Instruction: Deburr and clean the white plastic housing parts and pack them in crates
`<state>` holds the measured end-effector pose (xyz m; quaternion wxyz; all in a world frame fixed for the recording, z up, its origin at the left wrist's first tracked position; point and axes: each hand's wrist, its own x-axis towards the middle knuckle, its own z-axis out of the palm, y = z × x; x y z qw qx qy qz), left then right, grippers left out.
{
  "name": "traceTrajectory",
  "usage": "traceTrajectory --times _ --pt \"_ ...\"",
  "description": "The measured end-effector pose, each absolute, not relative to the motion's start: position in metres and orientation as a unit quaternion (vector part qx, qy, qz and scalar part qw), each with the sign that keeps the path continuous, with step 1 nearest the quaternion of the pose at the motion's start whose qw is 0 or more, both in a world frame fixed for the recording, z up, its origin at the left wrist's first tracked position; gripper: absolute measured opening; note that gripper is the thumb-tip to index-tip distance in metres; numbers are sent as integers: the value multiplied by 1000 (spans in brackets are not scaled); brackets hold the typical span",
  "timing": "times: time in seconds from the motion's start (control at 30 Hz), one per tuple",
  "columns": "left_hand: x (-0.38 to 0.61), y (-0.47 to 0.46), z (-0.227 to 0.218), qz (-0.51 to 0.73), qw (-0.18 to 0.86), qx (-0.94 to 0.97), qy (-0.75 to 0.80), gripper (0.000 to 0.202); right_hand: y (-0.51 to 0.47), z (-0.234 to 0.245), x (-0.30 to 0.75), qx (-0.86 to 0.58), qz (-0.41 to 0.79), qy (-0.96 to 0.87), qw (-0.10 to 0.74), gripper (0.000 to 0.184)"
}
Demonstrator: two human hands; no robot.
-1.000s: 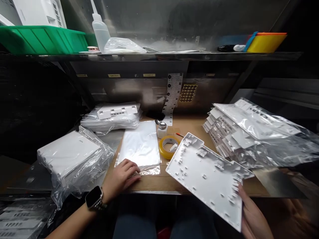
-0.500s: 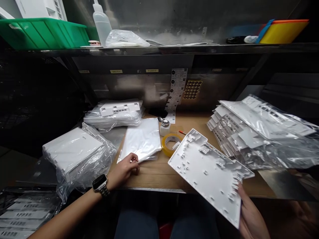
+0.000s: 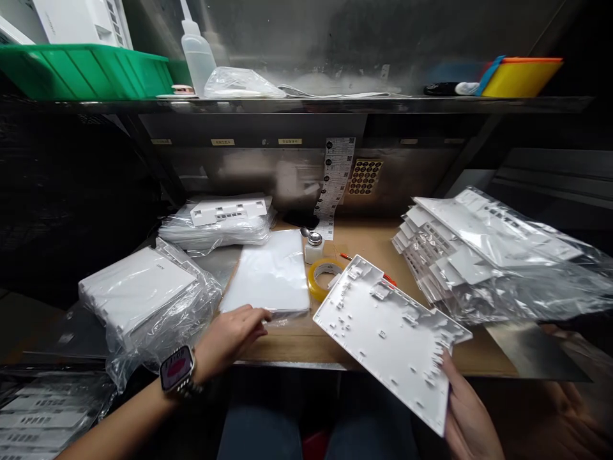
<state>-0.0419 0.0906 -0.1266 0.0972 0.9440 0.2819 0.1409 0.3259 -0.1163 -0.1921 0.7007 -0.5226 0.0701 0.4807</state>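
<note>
My right hand (image 3: pixel 467 409) grips a white plastic housing panel (image 3: pixel 387 345) by its lower right corner. The panel is tilted, its inner side with clips and ribs facing me. At the front edge of a stack of clear plastic bags (image 3: pixel 271 271), my left hand (image 3: pixel 237 332) has its fingers curled and pressed together on the edge of a plastic bag. The left wrist wears a watch (image 3: pixel 177 370). Behind the panel lie a roll of yellow tape (image 3: pixel 318 291) and an orange pen (image 3: pixel 390 281), partly covered.
Bagged white panels stand at left (image 3: pixel 138 287), back left (image 3: pixel 215 236) and right (image 3: pixel 460 243). A small pump bottle (image 3: pixel 313 249) is behind the tape. On the shelf (image 3: pixel 335 105) are a green bin (image 3: pixel 96 73), a squeeze bottle (image 3: pixel 198 57) and a yellow container (image 3: pixel 522 76).
The view has shifted slightly. My left hand has moved a little down and left at the bag edge, and the top bag looks flatter. The panel stays in my right hand.
</note>
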Motion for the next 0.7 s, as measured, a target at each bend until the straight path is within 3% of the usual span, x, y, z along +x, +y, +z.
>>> traceTrajectory --times 0.27,0.4,0.5,0.6,0.7 --pt "-39 20 -158 76 245 907 335 23 -119 -196 323 -485 497 87 715 55" --pt "-23 22 -155 186 459 780 382 11 -130 -201 313 -511 543 50 665 55" --pt "0 32 -156 265 620 632 382 34 -128 -197 275 -476 638 -63 602 43" --pt "23 41 -167 275 655 601 368 50 -112 -189 224 -392 693 -161 583 37" --pt "37 49 -178 270 663 610 339 48 -89 -184 191 -355 710 -184 579 42"
